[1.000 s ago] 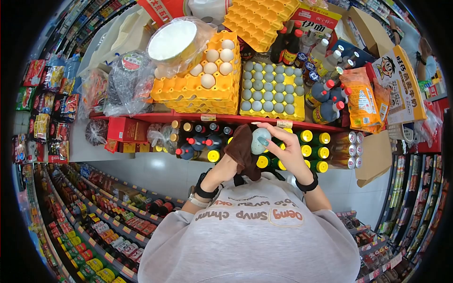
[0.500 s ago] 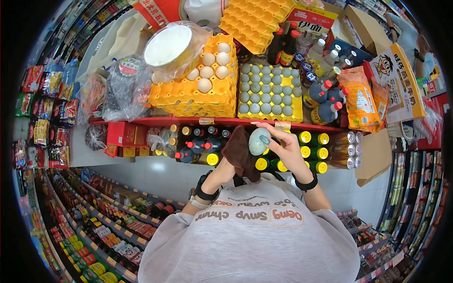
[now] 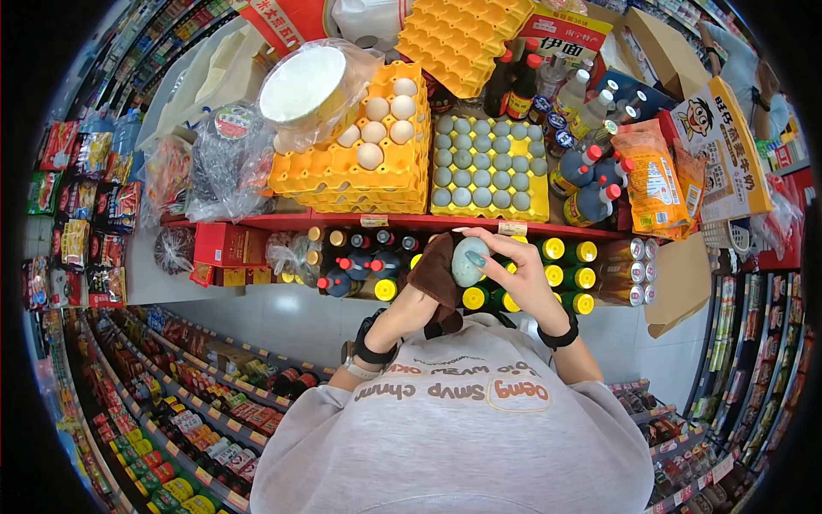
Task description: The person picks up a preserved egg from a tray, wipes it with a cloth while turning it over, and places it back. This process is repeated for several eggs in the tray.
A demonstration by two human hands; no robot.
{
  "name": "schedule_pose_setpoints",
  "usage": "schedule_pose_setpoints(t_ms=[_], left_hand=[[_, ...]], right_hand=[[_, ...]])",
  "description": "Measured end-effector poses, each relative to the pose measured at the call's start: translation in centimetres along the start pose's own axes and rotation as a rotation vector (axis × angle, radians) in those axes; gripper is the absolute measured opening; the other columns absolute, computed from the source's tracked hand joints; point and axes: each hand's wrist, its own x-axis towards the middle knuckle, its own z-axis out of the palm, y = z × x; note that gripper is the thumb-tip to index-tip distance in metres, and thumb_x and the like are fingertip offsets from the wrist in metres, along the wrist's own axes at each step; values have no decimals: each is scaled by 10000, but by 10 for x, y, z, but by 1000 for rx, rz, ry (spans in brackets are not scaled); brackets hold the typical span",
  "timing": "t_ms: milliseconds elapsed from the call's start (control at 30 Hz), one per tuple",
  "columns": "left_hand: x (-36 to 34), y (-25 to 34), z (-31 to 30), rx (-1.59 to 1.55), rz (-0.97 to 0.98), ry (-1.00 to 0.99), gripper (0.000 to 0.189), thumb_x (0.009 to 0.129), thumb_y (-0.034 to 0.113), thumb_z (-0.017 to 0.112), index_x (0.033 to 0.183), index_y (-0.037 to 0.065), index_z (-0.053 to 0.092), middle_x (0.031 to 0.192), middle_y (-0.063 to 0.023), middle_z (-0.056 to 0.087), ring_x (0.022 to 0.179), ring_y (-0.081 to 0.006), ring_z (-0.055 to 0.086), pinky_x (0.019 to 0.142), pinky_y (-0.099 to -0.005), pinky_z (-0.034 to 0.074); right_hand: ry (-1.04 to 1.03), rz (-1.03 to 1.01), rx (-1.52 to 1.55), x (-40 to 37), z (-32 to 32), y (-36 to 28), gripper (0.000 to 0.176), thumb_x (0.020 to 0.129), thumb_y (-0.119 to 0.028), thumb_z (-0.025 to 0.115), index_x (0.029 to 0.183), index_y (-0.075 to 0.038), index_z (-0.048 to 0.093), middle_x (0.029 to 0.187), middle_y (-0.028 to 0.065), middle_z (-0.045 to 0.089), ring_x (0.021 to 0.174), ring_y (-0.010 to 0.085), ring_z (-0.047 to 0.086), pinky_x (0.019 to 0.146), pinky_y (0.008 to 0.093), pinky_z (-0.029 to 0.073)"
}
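A pale blue-green egg [image 3: 467,260] is pinched between the thumb and fingers of my right hand [image 3: 521,278], in front of the shelf edge. My left hand [image 3: 409,310] is wrapped in a dark brown cloth [image 3: 435,272], which lies against the egg's left side; the cloth hides most of its fingers. Just beyond, a yellow tray [image 3: 490,211] carries rows of similar blue-green eggs, with a few bare pockets. Left of it, stacked orange trays [image 3: 347,180] hold several whitish eggs [image 3: 373,132] and a white tub in clear plastic [image 3: 302,84].
Sauce bottles [image 3: 591,158] and orange packets [image 3: 655,184] stand right of the egg tray. Beneath the red shelf edge [image 3: 394,222] are yellow-capped bottles [image 3: 583,304] and cans [image 3: 629,272]. Plastic-wrapped goods [image 3: 227,163] sit at left. Another person [image 3: 743,77] is at the far upper right.
The brown cloth and my left hand have shifted slightly right, closer against the egg. My right hand still holds the egg, turned a little.
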Motion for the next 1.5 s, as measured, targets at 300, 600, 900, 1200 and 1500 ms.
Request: schedule_pose_setpoints(t_ms=[300, 600, 900, 1200, 1500], left_hand=[[3, 4, 8, 85, 12, 45, 519, 919, 250, 448, 1335, -16, 290, 1317, -133, 387, 1215, -220, 390, 1017, -349, 306], [4, 10, 19, -557, -134, 369, 517, 937, 283, 407, 1350, 15, 250, 1309, -104, 390, 1188, -193, 419, 997, -344, 349], [5, 17, 22, -373, -184, 278, 472, 908, 226, 476, 1292, 3, 315, 1197, -96, 477, 1078, -173, 510, 895, -314, 438], [8, 15, 20, -691, -13, 462, 398, 953, 299, 411, 1251, 38, 380, 1197, -102, 499, 1080, -204, 521, 924, -367, 433], [14, 28, -1, -859, -199, 307, 475, 952, 218, 401, 1375, 55, 260, 1317, -100, 398, 1189, -182, 425, 1003, -350, 351]], right_hand=[[88, -7, 149, 1, 10, 5, 413, 804, -28, 585, 1213, -15, 532, 1104, 78, 588, 981, 130, 534, 897, 265, 383], [267, -167, 2, -6, 36, 10, 431, 737, -7, 641, 1160, 2, 556, 1046, 118, 608, 908, 193, 553, 829, 284, 419], [402, -49, 434, 1, 46, 19, 408, 813, 13, 602, 1198, 36, 469, 1196, 114, 539, 1081, 168, 526, 948, 297, 389], [394, -220, 279, -12, 58, 33, 421, 697, 48, 705, 1037, -36, 470, 1134, 138, 548, 1129, 239, 516, 957, 331, 379], [327, -257, 39, -6, 43, 23, 495, 677, 21, 705, 1137, -35, 531, 1138, 153, 586, 1059, 231, 560, 901, 323, 424]])
